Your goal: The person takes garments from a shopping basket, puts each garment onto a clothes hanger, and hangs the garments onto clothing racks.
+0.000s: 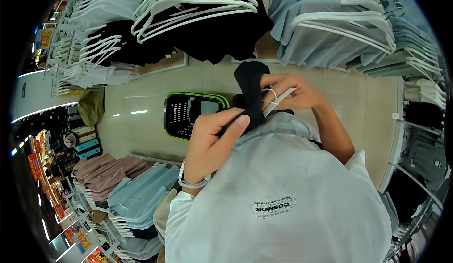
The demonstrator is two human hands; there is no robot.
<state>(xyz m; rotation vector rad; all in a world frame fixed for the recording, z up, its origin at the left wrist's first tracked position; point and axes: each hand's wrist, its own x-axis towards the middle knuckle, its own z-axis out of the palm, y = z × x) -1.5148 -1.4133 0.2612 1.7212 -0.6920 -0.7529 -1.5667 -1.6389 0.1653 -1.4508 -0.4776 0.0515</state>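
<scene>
One limp strip of soft black fabric is held before the chest, above a pale tiled floor and beside a black perforated plastic basket with a lime-green rim. Its lower part is clamped between thumb and fingers of the left hand; the right hand is curled against the fabric and a narrow white tag, its closure being hidden. Fabric is best supported without stretching, the white loop being left slack.
</scene>
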